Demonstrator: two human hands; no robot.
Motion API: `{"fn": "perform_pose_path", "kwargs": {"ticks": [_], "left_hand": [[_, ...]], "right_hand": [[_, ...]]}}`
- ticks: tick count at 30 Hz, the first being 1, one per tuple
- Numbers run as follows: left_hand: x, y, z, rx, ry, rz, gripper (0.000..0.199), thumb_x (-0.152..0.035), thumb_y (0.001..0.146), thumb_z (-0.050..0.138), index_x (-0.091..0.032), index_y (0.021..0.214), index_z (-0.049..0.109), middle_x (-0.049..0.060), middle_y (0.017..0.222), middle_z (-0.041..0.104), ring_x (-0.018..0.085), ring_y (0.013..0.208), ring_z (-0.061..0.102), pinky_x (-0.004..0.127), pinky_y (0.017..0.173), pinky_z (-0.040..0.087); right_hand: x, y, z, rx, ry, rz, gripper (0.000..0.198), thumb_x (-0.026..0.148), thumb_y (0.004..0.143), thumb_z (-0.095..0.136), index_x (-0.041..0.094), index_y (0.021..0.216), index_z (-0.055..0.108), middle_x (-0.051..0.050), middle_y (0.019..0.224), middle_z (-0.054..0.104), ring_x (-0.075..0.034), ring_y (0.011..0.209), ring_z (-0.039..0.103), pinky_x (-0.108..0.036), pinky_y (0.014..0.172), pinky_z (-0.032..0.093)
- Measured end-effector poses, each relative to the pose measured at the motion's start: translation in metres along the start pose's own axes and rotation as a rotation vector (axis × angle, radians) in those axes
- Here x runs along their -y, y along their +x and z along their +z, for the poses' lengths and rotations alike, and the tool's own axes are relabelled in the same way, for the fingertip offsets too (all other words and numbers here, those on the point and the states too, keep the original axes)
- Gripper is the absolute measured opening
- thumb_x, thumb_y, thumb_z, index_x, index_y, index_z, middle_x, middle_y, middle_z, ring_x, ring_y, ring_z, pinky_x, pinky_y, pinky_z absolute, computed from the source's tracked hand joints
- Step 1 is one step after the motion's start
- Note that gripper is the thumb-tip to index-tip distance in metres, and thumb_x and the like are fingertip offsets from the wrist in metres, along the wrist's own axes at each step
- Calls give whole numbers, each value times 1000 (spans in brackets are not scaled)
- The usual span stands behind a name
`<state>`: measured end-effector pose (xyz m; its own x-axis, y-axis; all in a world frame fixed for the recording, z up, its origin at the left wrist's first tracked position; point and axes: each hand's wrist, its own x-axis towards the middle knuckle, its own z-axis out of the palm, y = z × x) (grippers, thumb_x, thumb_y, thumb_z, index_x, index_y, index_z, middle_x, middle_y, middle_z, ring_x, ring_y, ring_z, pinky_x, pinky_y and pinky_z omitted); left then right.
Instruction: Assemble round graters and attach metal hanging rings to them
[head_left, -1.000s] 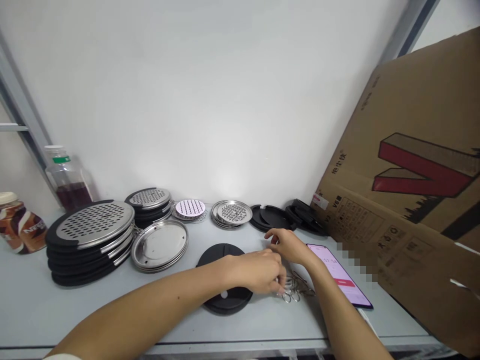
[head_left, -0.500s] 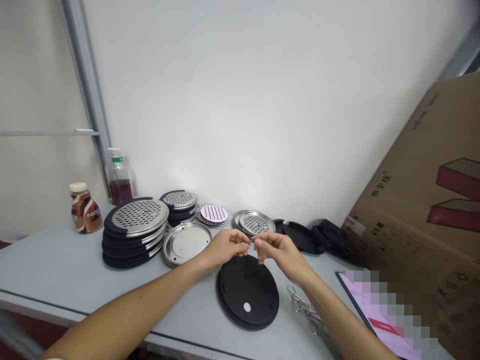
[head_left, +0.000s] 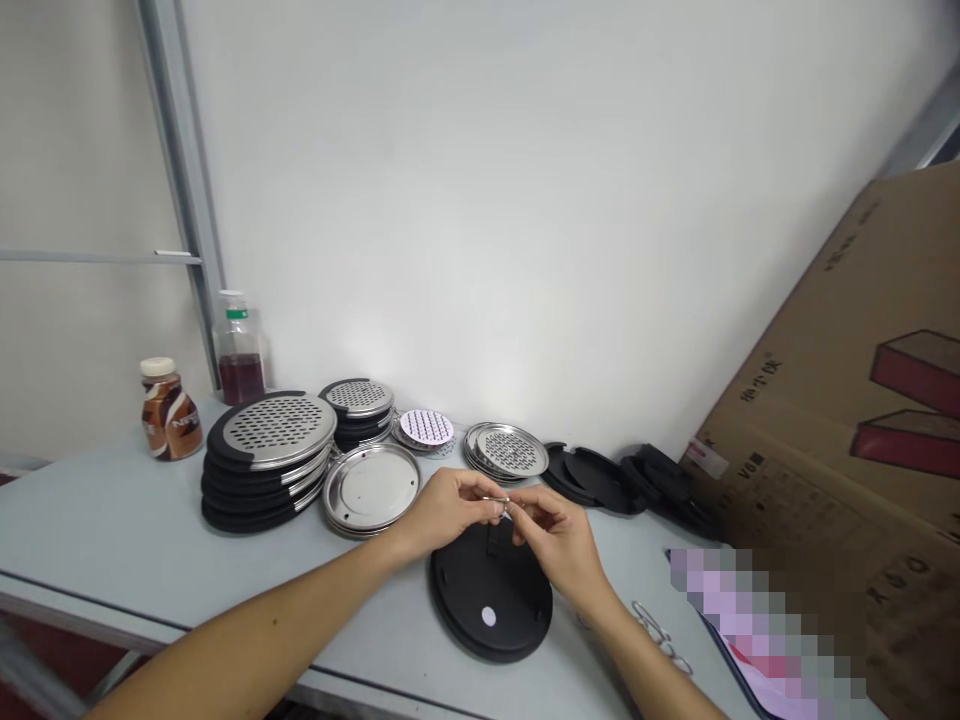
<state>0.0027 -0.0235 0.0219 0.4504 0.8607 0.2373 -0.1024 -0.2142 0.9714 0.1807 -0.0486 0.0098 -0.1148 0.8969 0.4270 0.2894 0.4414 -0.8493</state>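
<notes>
My left hand [head_left: 446, 508] and my right hand [head_left: 561, 545] meet fingertip to fingertip, both pinching a small shiny metal piece [head_left: 495, 499]. Its exact kind is too small to tell. Just below them a round black disc [head_left: 495, 625] lies on the table, with a white dot near its front and a raised strip partly under my fingers. Beside my right forearm lie metal tools with finger loops [head_left: 651, 622], partly hidden by the arm.
Left of the disc stand shiny metal plates [head_left: 375, 487] and a tall stack of black-rimmed perforated discs [head_left: 279, 430]. Behind are grater-like discs [head_left: 514, 452], a purple-white perforated disc [head_left: 426, 427] and black covers [head_left: 600, 478]. Bottles [head_left: 171, 420] stand far left; a cardboard box [head_left: 817, 430] leans right.
Both hands have come slightly down and closer together, and the small metal piece now shows between the fingertips. My right forearm now covers more of the looped tools. The view has shifted slightly.
</notes>
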Motion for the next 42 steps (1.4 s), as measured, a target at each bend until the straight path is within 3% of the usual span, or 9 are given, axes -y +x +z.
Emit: {"fn": "perform_pose_path", "kwargs": {"ticks": [6, 9, 14, 19, 22, 26, 30, 36, 42], "left_hand": [[6, 1, -2, -42, 55, -35, 20, -22, 71, 71, -13, 87, 64, 5, 73, 68, 17, 69, 65, 28, 66, 50], [5, 2, -4, -81, 105, -16, 17, -23, 72, 70, -12, 83, 66, 6, 74, 68, 16, 68, 64, 28, 66, 50], [3, 1, -5, -84, 146, -8, 20, -23, 74, 66, -11, 90, 70, 6, 73, 69, 16, 68, 64, 28, 69, 49], [7, 1, -6, -27, 116, -45, 23, -24, 73, 66, -11, 92, 71, 6, 72, 69, 16, 65, 62, 27, 66, 48], [10, 2, -6, -1, 85, -98, 25, -26, 73, 67, -10, 92, 72, 6, 71, 69, 16, 66, 63, 28, 68, 49], [10, 2, -7, -14, 117, -94, 26, -31, 76, 65, -11, 90, 73, 6, 72, 69, 15, 65, 60, 26, 65, 47], [8, 2, -6, -46, 130, -114, 22, -26, 75, 65, -12, 90, 72, 4, 69, 66, 11, 59, 56, 23, 60, 45], [7, 3, -9, -3, -91, -268, 25, -20, 72, 69, -13, 95, 70, 2, 72, 64, 9, 62, 57, 21, 63, 45], [11, 5, -11, 0, -255, -278, 26, -24, 72, 73, -10, 94, 72, 8, 81, 69, 12, 75, 63, 27, 81, 48]], "right_hand": [[-2, 9, -15, -224, 149, 63, 17, 33, 79, 67, 17, 84, 65, 1, 53, 58, -13, 50, 53, -27, 54, 45], [-5, 15, -25, -249, 298, 133, 18, 32, 74, 71, 16, 80, 64, 0, 57, 59, -12, 51, 52, -25, 50, 46], [-2, 15, -21, -90, 463, 305, 16, 29, 72, 68, 15, 73, 61, -7, 79, 66, -16, 66, 61, -24, 50, 50], [-1, 12, -12, 22, 478, 436, 15, 24, 68, 66, 16, 68, 54, -2, 64, 64, -15, 54, 61, -21, 42, 46], [-6, 13, -12, 70, 403, 450, 14, 25, 68, 66, 15, 74, 57, 0, 59, 61, -10, 44, 54, -17, 34, 37], [-12, 14, -11, 116, 332, 451, 27, 32, 71, 68, 13, 87, 61, -2, 67, 65, -5, 36, 44, -15, 29, 26], [-12, 13, -8, 124, 341, 421, 31, 32, 71, 69, 13, 94, 61, -2, 71, 65, -6, 40, 47, -16, 33, 32], [-10, 11, -8, 148, 342, 398, 32, 27, 70, 69, 15, 99, 62, 0, 76, 63, -8, 50, 53, -17, 37, 39], [-12, 11, -7, 133, 400, 418, 29, 27, 68, 70, 16, 92, 60, 0, 72, 64, -8, 47, 52, -19, 39, 41]]}}
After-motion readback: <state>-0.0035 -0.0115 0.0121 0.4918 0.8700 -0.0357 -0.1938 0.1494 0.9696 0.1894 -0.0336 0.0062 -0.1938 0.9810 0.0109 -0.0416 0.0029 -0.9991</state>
